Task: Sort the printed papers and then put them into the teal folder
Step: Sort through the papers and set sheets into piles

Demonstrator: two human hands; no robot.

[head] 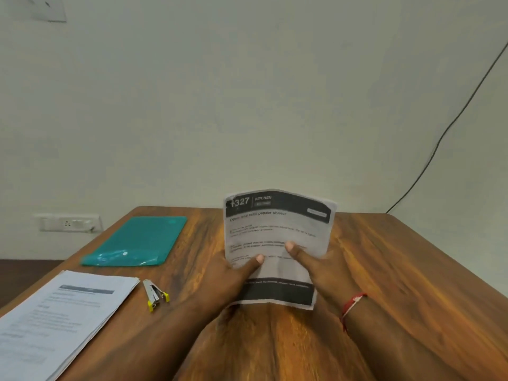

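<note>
- Wooden table carries the task's things. The teal folder lies flat at the far left, and the stack of printed papers lies at the near left, close to the table's edge. A stapler sits just beside the stack's corner.
- Both hands grip one printed sheet, held upright over the table's middle. The left hand and the right hand each pinch its lower half, thumb on the printed face and fingers hidden behind. I cannot tell whether more sheets sit behind it.
- The sheet's top curls. A harder pinch may crease it, and a slack one may let it flop and slip out.
- The stack sits close to the edge, so a brushing forearm may fan it or push pages off and spoil their order.
- The folder is well apart from the hands, so a reach towards it may knock the stapler.
- The small print is blurred, and a misread heading may send the sheet to the wrong place.
</note>
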